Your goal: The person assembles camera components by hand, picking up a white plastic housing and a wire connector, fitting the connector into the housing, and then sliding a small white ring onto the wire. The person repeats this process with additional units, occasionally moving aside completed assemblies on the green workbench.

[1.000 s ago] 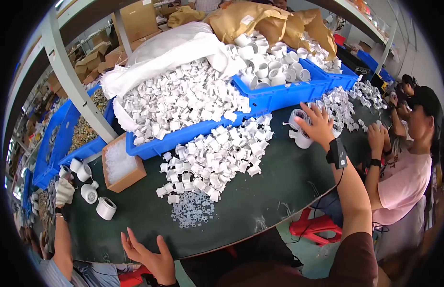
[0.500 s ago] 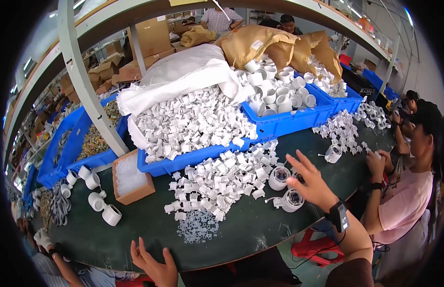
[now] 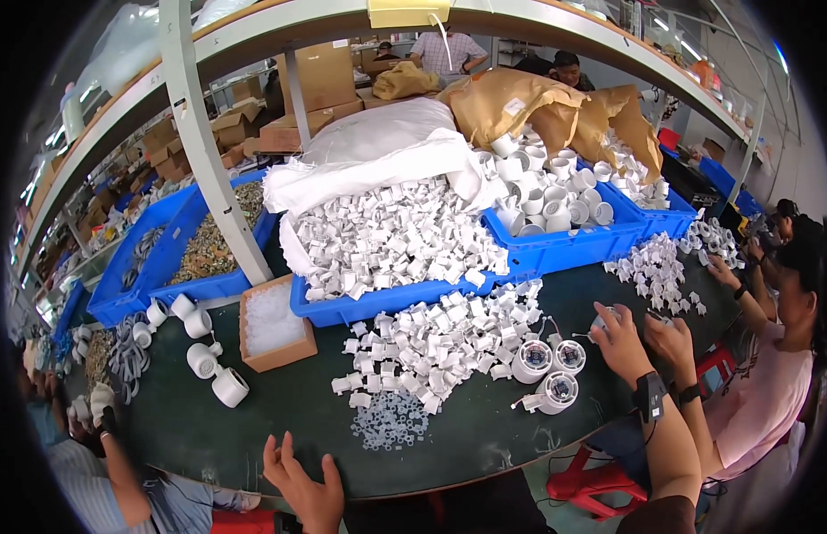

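Observation:
My right hand (image 3: 622, 345) is closed around a white cylindrical housing (image 3: 608, 318), which the fingers partly cover. Just left of it, three similar white housings (image 3: 557, 392) stand grouped on the dark green table, with round circuit boards showing in their tops and short wires at the side. At the table's front edge my left hand (image 3: 305, 488) is empty, fingers spread. Between the hands lie a heap of small white plastic clips (image 3: 436, 347) and a patch of small translucent bluish pieces (image 3: 389, 422).
Behind the heap are a blue bin (image 3: 342, 311) of white clips and another blue bin (image 3: 565, 254) of white cups. A cardboard box (image 3: 280, 350) and several white housings (image 3: 229, 387) stand left. A co-worker's hand (image 3: 670, 342) is close to my right. A shelf post (image 3: 204, 142) rises at left.
My right hand has moved outward past the three housings and taken hold of the separate one. The co-worker's hand has come close beside it. The view has shifted; my left hand stays open.

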Motion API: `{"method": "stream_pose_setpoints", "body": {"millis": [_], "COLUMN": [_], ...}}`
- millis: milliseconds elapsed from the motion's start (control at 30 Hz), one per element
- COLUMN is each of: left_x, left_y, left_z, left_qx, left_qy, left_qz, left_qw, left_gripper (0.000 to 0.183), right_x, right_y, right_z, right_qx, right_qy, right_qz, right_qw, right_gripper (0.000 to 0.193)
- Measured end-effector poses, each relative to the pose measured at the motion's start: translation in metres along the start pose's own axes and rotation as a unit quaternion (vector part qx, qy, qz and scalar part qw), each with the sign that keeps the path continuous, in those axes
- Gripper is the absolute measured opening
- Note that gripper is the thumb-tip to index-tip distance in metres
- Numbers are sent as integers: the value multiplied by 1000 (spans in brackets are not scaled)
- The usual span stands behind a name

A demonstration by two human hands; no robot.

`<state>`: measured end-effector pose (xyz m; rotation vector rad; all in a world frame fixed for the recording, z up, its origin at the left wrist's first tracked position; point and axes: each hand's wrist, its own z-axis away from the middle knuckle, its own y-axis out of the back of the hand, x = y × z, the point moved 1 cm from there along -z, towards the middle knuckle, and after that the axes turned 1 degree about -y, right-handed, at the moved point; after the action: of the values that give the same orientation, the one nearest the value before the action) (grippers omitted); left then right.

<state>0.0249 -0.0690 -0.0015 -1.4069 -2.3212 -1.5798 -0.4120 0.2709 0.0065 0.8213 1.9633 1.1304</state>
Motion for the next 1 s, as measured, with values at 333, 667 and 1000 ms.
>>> {"method": "stream_pose_setpoints", "body": {"millis": [333, 667, 1000], "left_x": [8, 73, 66], "left_y": [3, 23, 1], "left_z": [5, 18, 41], "left_qx": [8, -181, -121], "left_qy": [20, -168, -20], "left_qz": [87, 325, 376], "left_qw": [996, 913, 919], "left_gripper": [59, 47, 41], "right_x": [-32, -228, -306], "right_y": [23, 26, -28], "right_z": [4, 113, 173], "right_qx": [38, -201, -262], "right_qy": [-86, 183, 251], "right_qz": [-302, -526, -552], "right_qw": [949, 806, 751], "right_gripper": [48, 74, 74]}}
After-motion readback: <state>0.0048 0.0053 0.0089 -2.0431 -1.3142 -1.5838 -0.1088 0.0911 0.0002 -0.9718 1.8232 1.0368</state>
